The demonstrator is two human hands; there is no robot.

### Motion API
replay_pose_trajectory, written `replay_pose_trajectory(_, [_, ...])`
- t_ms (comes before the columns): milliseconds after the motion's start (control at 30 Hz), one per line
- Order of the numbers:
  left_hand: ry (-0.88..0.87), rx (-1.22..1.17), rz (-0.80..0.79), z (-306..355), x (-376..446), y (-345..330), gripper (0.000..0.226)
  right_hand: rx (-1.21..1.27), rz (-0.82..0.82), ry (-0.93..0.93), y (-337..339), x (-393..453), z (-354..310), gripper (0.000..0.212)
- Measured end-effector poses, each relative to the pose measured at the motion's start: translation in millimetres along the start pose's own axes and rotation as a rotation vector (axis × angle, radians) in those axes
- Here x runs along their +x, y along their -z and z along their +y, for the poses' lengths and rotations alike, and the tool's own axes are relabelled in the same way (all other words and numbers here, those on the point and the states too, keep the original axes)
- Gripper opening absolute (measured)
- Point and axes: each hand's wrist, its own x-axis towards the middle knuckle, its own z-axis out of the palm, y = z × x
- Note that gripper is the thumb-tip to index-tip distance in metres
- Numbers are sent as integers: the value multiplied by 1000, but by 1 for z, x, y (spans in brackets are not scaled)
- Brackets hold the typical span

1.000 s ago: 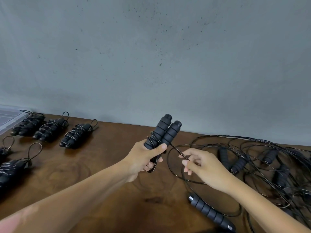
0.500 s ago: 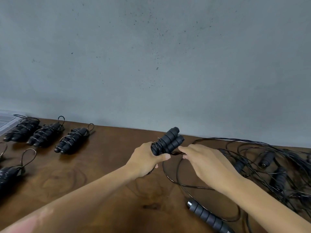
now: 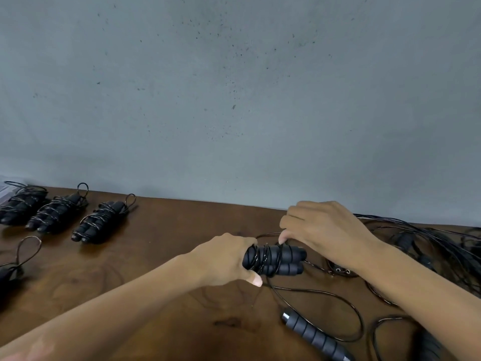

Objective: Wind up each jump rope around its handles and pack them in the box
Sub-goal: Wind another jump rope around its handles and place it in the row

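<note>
Two handles [image 3: 276,259] gripped by left hand [image 3: 223,259] — right hand [image 3: 322,230] pinches cord [image 3: 282,242].

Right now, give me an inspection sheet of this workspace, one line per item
Surface: brown wooden table, bare wood showing mid-left.
Job's things: pair of handles held together, partly wound with cord; three wound ropes in a row far left, part of another at the left edge; the box cannot be made out.
Clutter: tangle of unwound ropes on the right; loose handle near the front.
Grippers: left hand grips the handles; right hand pinches the cord above them.
Cables: only rope cords seen.
Surroundings: grey speckled wall behind the table.
</note>
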Motion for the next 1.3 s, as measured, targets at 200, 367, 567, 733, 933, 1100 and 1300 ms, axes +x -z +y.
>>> replay_pose_trajectory(200, [-135, -141, -25, -4, -9, 8, 37, 248, -7, -74, 1, -3, 16, 29])
replay_pose_trajectory(367, [-209, -335, -65, -3, -17, 11, 29, 347, -112, -217, -12, -9, 14, 30])
replay_pose_trajectory(567, [-239, -742, -105, -5, -27, -5, 24, 499, -238, -362, -23, -12, -1, 16])
replay_pose_trajectory(733, [-188, -896, -7, -11, -33, -12, 18, 432, -227, -413, -33, -25, -7, 28])
replay_pose_trajectory(933, [-70, -1170, 84, -20, -37, -12, 40, 431, -207, -406, -30, -35, -8, 25])
replay_pose_trajectory(1100, [64, -1253, 146, -25, -36, -12, 57, 426, -180, -473, -25, -42, -18, 40])
replay_pose_trajectory(1300, [203, -1311, 178, -28, -33, -17, 49, 533, -112, -582, -11, -44, -28, 15])
